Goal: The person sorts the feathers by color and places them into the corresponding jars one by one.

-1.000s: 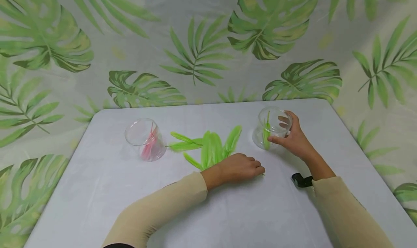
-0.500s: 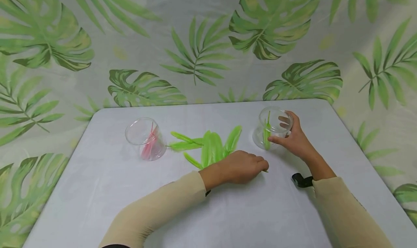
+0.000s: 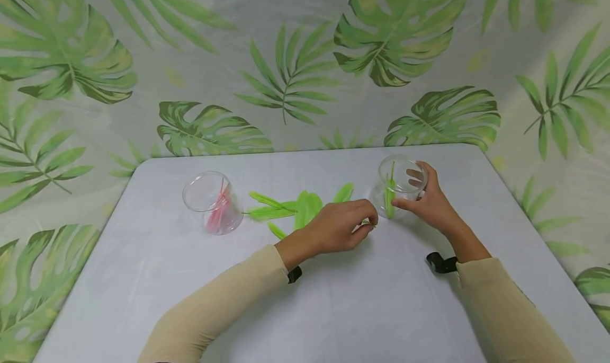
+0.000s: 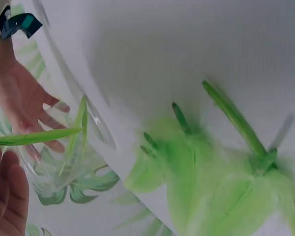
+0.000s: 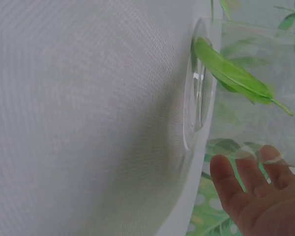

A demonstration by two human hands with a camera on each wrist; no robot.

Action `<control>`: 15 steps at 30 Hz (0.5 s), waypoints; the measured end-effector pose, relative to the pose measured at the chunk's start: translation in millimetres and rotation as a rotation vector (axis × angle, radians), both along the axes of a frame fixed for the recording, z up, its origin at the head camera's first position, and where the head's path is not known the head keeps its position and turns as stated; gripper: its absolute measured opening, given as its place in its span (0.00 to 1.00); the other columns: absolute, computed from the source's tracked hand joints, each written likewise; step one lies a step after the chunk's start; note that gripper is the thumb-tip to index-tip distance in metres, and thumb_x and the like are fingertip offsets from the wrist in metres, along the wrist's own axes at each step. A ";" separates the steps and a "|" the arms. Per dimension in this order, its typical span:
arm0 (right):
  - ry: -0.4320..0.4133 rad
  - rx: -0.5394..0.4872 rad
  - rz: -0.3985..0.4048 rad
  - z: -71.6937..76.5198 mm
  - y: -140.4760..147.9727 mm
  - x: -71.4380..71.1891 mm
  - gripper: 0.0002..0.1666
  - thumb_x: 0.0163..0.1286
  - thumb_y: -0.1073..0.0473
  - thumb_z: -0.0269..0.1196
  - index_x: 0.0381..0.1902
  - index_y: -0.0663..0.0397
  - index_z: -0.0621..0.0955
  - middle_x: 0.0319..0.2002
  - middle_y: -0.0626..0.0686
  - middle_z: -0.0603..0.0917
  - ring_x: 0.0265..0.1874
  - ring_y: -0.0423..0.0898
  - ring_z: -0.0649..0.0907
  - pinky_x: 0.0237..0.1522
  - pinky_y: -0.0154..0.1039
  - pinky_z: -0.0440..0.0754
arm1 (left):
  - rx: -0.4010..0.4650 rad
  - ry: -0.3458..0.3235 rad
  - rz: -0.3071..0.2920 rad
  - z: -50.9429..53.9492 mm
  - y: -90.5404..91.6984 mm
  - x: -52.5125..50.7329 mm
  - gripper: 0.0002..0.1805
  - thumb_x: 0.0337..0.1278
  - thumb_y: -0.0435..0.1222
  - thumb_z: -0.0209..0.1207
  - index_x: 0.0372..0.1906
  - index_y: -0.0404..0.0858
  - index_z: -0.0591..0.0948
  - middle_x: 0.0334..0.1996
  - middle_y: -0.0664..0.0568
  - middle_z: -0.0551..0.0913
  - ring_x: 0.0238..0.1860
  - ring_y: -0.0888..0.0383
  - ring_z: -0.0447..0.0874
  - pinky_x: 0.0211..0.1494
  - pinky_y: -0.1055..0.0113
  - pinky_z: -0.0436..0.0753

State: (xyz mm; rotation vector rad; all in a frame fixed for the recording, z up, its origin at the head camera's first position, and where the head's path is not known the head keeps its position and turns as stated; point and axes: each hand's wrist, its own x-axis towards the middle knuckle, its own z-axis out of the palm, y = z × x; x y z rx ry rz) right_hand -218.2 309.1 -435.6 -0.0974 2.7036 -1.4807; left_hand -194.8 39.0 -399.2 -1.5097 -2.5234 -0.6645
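Observation:
My left hand (image 3: 340, 225) pinches a green feather (image 4: 39, 136) above the table, left of a clear jar. In the head view most of that feather is hidden by the hand. My right hand (image 3: 431, 206) grips the clear jar (image 3: 381, 191), thumb on the near side and fingers round the far side. The jar stands upright, with green feathers (image 5: 236, 76) leaning against its inner wall. Under and beyond my left hand lies a loose spread of green feathers (image 3: 305, 209), partly covered by the hand. In the left wrist view these feathers look blurred.
A second clear jar (image 3: 195, 198) stands at the left with pink feathers (image 3: 219, 212) inside. Both jars and the loose feathers are on a white-covered table (image 3: 381, 310). Behind it hangs a leaf-patterned cloth (image 3: 305, 61).
My left hand has lifted from the table and moved slightly back toward the far side, a green feather in its fingers. The right hand and both jars stay in place.

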 end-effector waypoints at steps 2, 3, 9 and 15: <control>-0.002 0.001 -0.001 0.1 -0.4 -0.2 0.69 0.59 0.53 0.74 0.78 0.48 0.34 0.77 0.67 0.54 0.74 0.68 0.59 0.66 0.70 0.65 | 0.050 0.039 0.018 0.1 -2.7 -2.2 0.03 0.66 0.37 0.58 0.41 0.46 0.80 0.43 0.61 0.82 0.42 0.66 0.81 0.39 0.73 0.80; -0.002 0.002 -0.003 0.2 -0.6 -0.3 0.70 0.59 0.53 0.74 0.78 0.48 0.34 0.77 0.67 0.54 0.74 0.68 0.59 0.66 0.70 0.65 | 0.073 0.049 0.025 0.2 -4.0 -3.5 0.03 0.65 0.36 0.58 0.40 0.46 0.80 0.43 0.60 0.82 0.44 0.66 0.81 0.40 0.72 0.81; -0.007 0.023 -0.013 -0.1 0.1 -0.5 0.70 0.59 0.52 0.74 0.78 0.49 0.34 0.77 0.66 0.55 0.75 0.68 0.59 0.66 0.69 0.65 | 0.164 0.030 0.068 4.2 -12.0 -10.0 0.03 0.63 0.34 0.59 0.40 0.44 0.80 0.38 0.59 0.83 0.40 0.65 0.82 0.43 0.77 0.79; -0.012 0.028 -0.015 -0.4 0.3 -0.1 0.71 0.59 0.51 0.74 0.78 0.49 0.34 0.77 0.66 0.54 0.75 0.68 0.59 0.66 0.70 0.64 | 0.300 0.009 0.106 9.3 -18.0 -14.5 0.04 0.63 0.32 0.59 0.40 0.41 0.80 0.37 0.56 0.84 0.35 0.63 0.82 0.40 0.79 0.77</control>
